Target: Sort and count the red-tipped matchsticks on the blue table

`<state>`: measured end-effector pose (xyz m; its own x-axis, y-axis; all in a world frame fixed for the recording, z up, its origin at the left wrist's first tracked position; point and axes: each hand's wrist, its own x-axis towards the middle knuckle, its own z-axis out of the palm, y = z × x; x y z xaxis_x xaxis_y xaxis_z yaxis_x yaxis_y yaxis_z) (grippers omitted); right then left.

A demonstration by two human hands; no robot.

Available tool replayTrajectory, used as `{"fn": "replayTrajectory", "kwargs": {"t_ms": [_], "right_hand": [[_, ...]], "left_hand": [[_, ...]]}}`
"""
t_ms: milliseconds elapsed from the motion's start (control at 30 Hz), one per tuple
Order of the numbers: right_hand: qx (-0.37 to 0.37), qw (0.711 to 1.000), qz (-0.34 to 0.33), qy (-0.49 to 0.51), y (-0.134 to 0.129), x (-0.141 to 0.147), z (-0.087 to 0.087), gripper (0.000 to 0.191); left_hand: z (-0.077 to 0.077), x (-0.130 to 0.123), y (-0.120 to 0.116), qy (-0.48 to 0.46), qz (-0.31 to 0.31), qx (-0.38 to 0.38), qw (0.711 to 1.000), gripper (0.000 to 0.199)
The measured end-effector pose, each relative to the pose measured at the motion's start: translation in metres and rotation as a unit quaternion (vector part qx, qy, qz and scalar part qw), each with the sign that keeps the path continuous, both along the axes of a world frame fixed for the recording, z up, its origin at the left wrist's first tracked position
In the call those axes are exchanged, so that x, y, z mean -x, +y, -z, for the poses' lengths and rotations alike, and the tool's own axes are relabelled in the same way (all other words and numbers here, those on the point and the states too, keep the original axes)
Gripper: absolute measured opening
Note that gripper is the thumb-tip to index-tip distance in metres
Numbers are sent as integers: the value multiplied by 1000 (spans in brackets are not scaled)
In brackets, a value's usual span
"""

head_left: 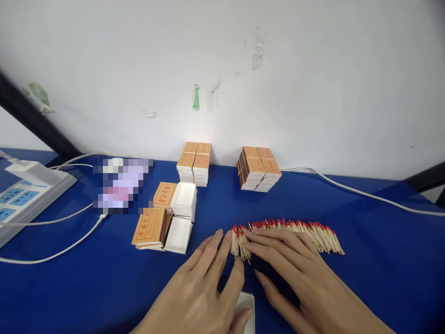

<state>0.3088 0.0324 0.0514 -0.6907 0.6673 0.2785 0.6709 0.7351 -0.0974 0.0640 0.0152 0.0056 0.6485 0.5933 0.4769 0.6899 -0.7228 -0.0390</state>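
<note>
The row of red-tipped wooden matchsticks (pixel 295 234) lies on the blue desk (pixel 382 260), near the middle, in front of two stacks of orange matchboxes (pixel 259 169). Separating a small bunch cleanly probably calls for light, flat pressure so sticks stay parallel. The right hand (pixel 295 273) lies palm-down, fingers (pixel 264 241) spread on the row's left end, gripping nothing; the left hand (pixel 205 283) rests flat beside it, fingers loosely extended, thumb touching a white tray (pixel 248 308).
</note>
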Motion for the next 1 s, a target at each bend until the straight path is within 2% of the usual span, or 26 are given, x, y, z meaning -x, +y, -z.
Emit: {"fn": "replayTrajectory", "kwargs": {"t_ms": [1000], "right_hand": [[-27, 1000, -1, 10, -1, -2, 2, 41]], "left_hand": [[0, -1, 0, -3, 0, -15, 1000, 49]]}}
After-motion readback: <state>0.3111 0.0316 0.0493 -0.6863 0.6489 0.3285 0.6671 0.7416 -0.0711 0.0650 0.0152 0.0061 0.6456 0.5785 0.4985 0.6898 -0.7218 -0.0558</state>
